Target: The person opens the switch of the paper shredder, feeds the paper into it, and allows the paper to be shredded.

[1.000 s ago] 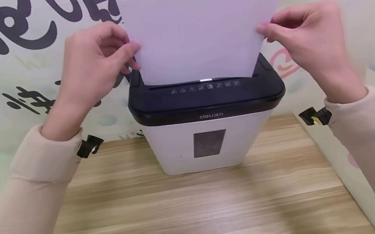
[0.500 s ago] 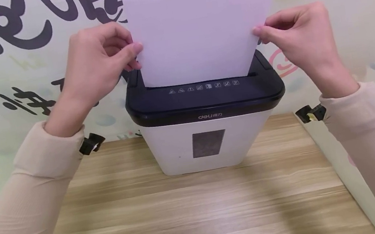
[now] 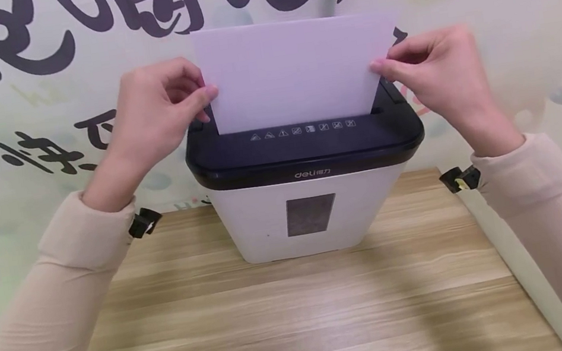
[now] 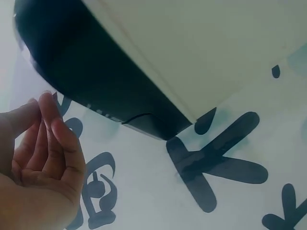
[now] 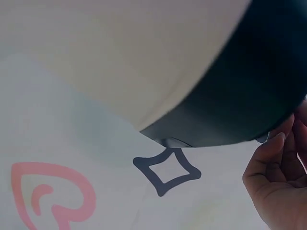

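Note:
A white sheet of paper (image 3: pixel 293 72) stands upright in the slot of a paper shredder (image 3: pixel 305 154), its lower edge inside the black top. My left hand (image 3: pixel 155 106) pinches the sheet's left edge between thumb and fingers. On the opposite edge, my right hand (image 3: pixel 442 78) pinches the paper the same way. Both hands hover just above the shredder's lid, one on each side. In the left wrist view the left hand (image 4: pixel 45 167) is beside the shredder's dark lid (image 4: pixel 96 67). The right wrist view has the right hand (image 5: pixel 280 167) partly cut off by the frame's edge.
The shredder has a white bin (image 3: pixel 265 219) with a dark window (image 3: pixel 311 215) in front. It stands on a wood-grain table (image 3: pixel 290 318), close to a wall (image 3: pixel 507 18) with black lettering. A small black device (image 3: pixel 144 222) is strapped at each wrist.
The paper has gone down, with its top edge lower and its bottom edge now in the slot. Both hands have lowered with it and come slightly closer together.

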The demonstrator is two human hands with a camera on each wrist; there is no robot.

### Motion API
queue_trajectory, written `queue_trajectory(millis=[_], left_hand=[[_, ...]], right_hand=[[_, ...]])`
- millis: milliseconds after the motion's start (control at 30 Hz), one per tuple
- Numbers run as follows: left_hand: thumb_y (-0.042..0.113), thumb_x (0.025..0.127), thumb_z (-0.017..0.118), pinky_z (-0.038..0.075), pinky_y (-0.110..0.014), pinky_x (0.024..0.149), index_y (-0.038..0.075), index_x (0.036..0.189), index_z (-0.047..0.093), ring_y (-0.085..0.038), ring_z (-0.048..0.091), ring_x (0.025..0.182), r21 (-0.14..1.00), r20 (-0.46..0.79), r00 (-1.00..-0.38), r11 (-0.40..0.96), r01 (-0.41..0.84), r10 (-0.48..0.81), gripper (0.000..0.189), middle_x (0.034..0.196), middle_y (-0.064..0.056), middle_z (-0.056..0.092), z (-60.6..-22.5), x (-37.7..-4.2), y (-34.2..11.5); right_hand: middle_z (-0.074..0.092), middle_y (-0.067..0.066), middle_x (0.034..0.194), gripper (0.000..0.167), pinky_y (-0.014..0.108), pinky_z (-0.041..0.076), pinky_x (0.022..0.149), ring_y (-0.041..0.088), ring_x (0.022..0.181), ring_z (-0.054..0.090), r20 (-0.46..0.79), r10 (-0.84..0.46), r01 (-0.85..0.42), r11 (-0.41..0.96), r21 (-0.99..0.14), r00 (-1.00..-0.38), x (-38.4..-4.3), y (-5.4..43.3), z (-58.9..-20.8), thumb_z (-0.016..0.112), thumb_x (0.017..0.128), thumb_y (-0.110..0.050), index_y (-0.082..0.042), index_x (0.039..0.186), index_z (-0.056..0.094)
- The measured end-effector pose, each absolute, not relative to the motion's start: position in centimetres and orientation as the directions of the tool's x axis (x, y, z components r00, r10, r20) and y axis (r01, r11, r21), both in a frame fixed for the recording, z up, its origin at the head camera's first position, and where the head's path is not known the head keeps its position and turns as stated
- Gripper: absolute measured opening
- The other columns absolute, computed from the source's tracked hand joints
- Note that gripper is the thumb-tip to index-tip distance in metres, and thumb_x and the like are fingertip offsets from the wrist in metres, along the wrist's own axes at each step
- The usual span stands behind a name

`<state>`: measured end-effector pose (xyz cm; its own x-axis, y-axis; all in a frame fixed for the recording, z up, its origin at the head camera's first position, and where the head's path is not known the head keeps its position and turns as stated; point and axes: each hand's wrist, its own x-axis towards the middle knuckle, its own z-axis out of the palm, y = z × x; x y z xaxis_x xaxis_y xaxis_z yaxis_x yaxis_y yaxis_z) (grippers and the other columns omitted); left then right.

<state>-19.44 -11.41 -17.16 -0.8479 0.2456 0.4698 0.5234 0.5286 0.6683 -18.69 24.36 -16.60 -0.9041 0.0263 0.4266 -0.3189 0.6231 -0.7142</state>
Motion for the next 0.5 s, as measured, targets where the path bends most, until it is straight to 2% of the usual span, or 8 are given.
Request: queue_trajectory(millis=[133, 300, 500], left_hand=[[0.018, 0.092, 0.073, 0.048, -0.018, 0.062, 0.003, 0.09, 0.072, -0.012, 0.065, 0.061, 0.616, 0.473, -0.839, 0.579, 0.534, 0.271, 0.014, 0.08, -0.007, 0.072, -17.7, -19.5, -11.6], [0.021, 0.09, 0.076, 0.042, -0.02, 0.062, 0.008, 0.089, 0.077, -0.012, 0.059, 0.062, 0.54, 0.473, -0.834, 0.655, 0.53, 0.285, 0.013, 0.079, -0.005, 0.071, -18.2, -19.6, -11.9], [0.019, 0.086, 0.08, 0.041, -0.02, 0.062, 0.007, 0.089, 0.08, -0.013, 0.055, 0.069, 0.469, 0.487, -0.817, 0.696, 0.544, 0.31, 0.012, 0.085, -0.003, 0.067, -18.9, -19.7, -12.1]], right_hand=[[0.067, -0.011, 0.063, 0.021, 0.018, 0.038, 0.045, 0.005, 0.049, 0.051, 0.414, 0.008, -0.309, 0.653, -0.692, -0.91, -18.7, 24.4, -17.2, 0.084, 0.081, -0.028, -0.008, 0.089, 0.081], [0.068, -0.017, 0.066, 0.025, 0.017, 0.041, 0.058, 0.004, 0.062, 0.058, 0.387, -0.012, -0.291, 0.68, -0.673, -0.922, -18.6, 24.4, -17.8, 0.084, 0.081, -0.029, -0.007, 0.091, 0.081], [0.068, -0.019, 0.068, 0.026, 0.015, 0.043, 0.06, 0.003, 0.064, 0.06, 0.375, -0.057, -0.302, 0.708, -0.638, -0.925, -18.4, 24.4, -18.5, 0.084, 0.081, -0.029, -0.007, 0.093, 0.081]])
